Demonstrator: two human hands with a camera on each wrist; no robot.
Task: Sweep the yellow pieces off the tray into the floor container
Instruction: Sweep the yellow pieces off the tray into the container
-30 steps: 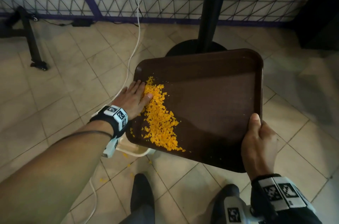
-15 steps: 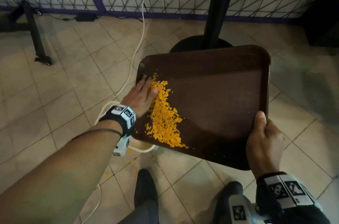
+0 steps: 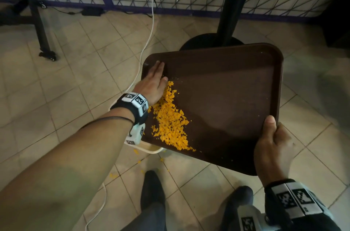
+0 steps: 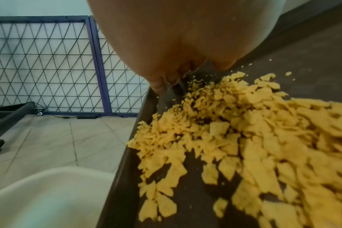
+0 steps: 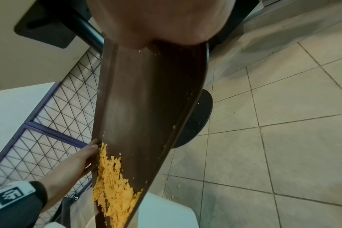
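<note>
A dark brown tray (image 3: 227,89) is held tilted above the tiled floor, its left edge lowest. My right hand (image 3: 272,147) grips its near right corner, thumb on top. A heap of yellow pieces (image 3: 170,121) lies along the tray's left side, and it fills the left wrist view (image 4: 244,146). My left hand (image 3: 153,81) lies flat on the tray at the far left corner, fingers straight, just beyond the heap. The cream floor container (image 3: 149,148) sits under the tray's lower left edge, mostly hidden; its rim (image 4: 49,185) shows in the left wrist view.
A black pole on a round base (image 3: 210,41) stands behind the tray. A white cable (image 3: 149,28) runs from a wall socket across the floor. A black wheeled frame (image 3: 43,37) stands at far left. Stray yellow bits (image 3: 113,175) lie on the tiles by my shoes (image 3: 153,193).
My left hand has slid along the tray's left edge toward the far corner, past the top of the heap. The right hand keeps its grip on the tray.
</note>
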